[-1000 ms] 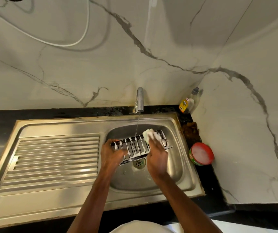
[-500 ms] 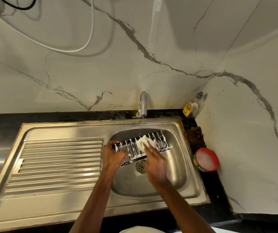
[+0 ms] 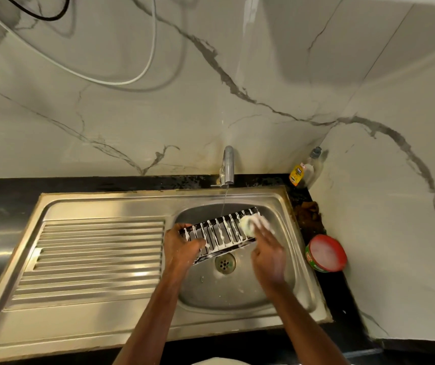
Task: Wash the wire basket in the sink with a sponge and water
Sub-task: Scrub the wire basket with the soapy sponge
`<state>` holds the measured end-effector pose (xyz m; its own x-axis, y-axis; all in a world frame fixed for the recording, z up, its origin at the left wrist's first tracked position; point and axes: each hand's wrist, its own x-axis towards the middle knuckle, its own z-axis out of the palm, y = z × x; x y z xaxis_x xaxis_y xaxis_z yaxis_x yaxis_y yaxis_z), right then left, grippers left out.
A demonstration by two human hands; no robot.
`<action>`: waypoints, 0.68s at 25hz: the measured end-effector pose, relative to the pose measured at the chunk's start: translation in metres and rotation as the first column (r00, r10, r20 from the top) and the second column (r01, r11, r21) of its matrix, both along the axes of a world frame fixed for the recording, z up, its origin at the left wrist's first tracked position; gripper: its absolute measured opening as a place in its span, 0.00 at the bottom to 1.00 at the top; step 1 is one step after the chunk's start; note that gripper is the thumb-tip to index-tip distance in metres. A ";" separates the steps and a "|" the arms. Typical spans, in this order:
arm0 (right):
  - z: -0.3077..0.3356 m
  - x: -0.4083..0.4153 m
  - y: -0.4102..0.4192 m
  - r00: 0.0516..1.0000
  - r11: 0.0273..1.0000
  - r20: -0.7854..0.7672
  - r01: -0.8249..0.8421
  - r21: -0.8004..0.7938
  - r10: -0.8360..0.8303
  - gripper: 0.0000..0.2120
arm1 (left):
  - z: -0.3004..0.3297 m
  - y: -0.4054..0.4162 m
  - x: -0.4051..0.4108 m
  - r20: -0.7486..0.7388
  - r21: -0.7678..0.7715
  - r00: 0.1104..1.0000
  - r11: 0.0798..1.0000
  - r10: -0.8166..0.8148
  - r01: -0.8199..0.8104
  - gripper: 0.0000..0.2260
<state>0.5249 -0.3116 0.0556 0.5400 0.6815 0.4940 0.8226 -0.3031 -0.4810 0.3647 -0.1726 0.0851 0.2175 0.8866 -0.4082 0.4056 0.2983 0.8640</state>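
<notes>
A dark wire basket (image 3: 221, 233), streaked with white foam, is held tilted over the steel sink bowl (image 3: 285, 270). My left hand (image 3: 182, 248) grips its left end. My right hand (image 3: 269, 251), blurred by motion, holds a pale soapy sponge (image 3: 249, 224) against the basket's right end. A thin stream of water falls from the tap (image 3: 228, 164) onto the basket's upper edge. The drain (image 3: 225, 263) shows below the basket.
The ribbed steel drainboard (image 3: 92, 256) lies left of the bowl. On the black counter at right stand a red tub of white soap paste (image 3: 325, 256), a brown scrub pad (image 3: 308, 210) and a dish liquid bottle (image 3: 304, 171). Marble walls close the back and right.
My right hand slid the sponge left to the basket's middle, then back to its right end. My left hand kept its grip. The camera view shifted slightly.
</notes>
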 end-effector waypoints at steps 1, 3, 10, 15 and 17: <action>0.003 0.014 -0.003 0.995 0.995 -0.040 0.096 0.007 -0.095 0.29 | -0.001 -0.001 0.000 0.000 0.001 1.000 1.000 -0.005 0.005 0.26; -0.004 0.006 -0.001 0.982 0.984 -0.080 0.174 0.024 -0.172 0.28 | 0.000 -0.003 0.002 -0.008 -0.010 1.000 1.000 -0.011 0.010 0.26; -0.022 0.011 -0.011 0.998 0.998 0.006 0.055 -0.030 -0.055 0.26 | -0.007 0.000 0.006 0.013 -0.044 0.999 0.998 0.047 -0.046 0.26; -0.026 -0.033 -0.002 0.996 0.997 0.053 -0.072 0.037 0.070 0.21 | -0.010 0.002 0.003 0.015 -0.066 0.998 0.996 0.058 -0.057 0.25; -0.025 -0.012 -0.007 0.995 0.997 0.065 -0.076 -0.002 0.076 0.22 | -0.009 0.004 -0.001 0.000 -0.060 0.999 0.997 0.048 -0.048 0.24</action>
<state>0.5131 -0.3182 0.0305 0.4536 0.7190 0.5265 0.8728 -0.2388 -0.4258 0.3641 -0.1683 0.0764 0.1762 0.8700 -0.4604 0.3882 0.3684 0.8448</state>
